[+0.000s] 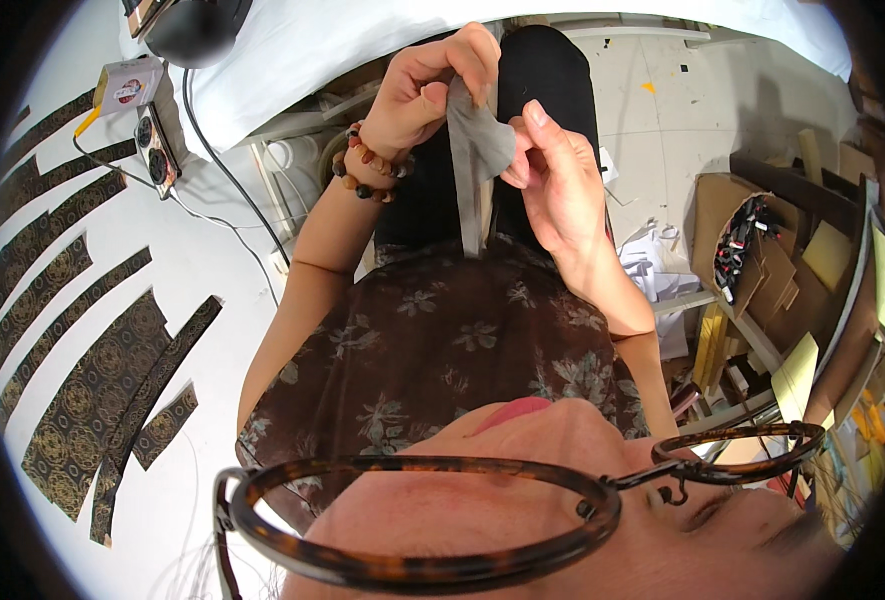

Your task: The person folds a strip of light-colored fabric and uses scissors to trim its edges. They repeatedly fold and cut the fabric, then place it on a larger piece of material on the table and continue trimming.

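Note:
Above my lap, a thin grey piece of cloth (484, 142) is stretched between my two hands. Its long narrow strip hangs down toward my clothes, and a wider flap spreads to the right. My left hand (430, 95) is closed on the upper end, pinching it between thumb and fingers. My right hand (564, 185) has its fingers curled at the flap's right edge, gripping it, with the thumb raised. Some of the right fingertips are hidden behind the cloth. Two beaded bracelets (370, 165) circle my left wrist.
To the left, dark gold-patterned fabric pieces (102, 400) lie in rows on a white table (202, 470). A power strip (157, 150), a small box (127, 85) and cables lie beyond them. On the right floor stands a cardboard box (714, 205) near boards, papers and scraps.

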The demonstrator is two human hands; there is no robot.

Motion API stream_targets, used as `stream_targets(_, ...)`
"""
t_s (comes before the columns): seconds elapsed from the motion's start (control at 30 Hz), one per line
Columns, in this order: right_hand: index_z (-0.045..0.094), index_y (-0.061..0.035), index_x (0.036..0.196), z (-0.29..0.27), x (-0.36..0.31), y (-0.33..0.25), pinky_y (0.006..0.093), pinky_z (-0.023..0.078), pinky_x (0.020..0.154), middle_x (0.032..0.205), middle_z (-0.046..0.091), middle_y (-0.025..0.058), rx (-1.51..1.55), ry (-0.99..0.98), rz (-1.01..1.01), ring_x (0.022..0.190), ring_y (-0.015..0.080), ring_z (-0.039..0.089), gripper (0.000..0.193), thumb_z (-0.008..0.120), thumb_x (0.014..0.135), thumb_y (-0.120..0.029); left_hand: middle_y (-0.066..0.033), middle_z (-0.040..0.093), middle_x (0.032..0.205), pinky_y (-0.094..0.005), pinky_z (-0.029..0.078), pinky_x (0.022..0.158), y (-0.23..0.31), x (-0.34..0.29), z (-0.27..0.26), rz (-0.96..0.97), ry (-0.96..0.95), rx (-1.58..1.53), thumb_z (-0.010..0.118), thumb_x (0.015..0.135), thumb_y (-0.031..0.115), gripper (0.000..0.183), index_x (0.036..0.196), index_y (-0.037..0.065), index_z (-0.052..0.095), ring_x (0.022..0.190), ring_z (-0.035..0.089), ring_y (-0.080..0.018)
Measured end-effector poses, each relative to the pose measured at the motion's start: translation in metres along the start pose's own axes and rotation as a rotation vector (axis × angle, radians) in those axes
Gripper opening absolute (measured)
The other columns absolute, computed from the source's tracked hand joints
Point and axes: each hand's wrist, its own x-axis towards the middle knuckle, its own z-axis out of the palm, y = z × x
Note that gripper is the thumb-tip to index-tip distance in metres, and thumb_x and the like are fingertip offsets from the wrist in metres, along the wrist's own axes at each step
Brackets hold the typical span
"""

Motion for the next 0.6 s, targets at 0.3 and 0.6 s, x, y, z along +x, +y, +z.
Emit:
stream_targets(0.3, 0.076, 0.0020, 0.093, 0.003, 0.001, -0.004, 0.0242, 0.029, 0.056, 0.060, 0.051, -0.0017, 0.018, 0.060, -0.027, 0.059, 0.0072, 0.037, 0.037, 0.065, 0.102, -0.032, -0.0027, 0.056, 0.095, -0.0302, 0.036, 0.079, -0.001, 0.000, 0.000, 0.019, 0.001, 0.003, 0.059, 0.100, 0.054, 0.049, 0.091, 0.007, 0.064, 0.092, 0.046, -0.0172)
stream_targets(0.6, 0.074, -0.0005, 0.085, 0.013, 0.001, -0.015, 0.0251, 0.027, 0.055, 0.059, 0.050, -0.0028, 0.087, 0.103, 0.140, 0.056, 0.0060, 0.035, 0.033, 0.068, 0.100, -0.029, -0.0028, 0.055, 0.095, -0.0307, 0.037, 0.081, 0.000, -0.001, 0.000, 0.005, 0.003, -0.006, 0.060, 0.100, 0.054, 0.048, 0.091, 0.007, 0.065, 0.093, 0.047, -0.0173)
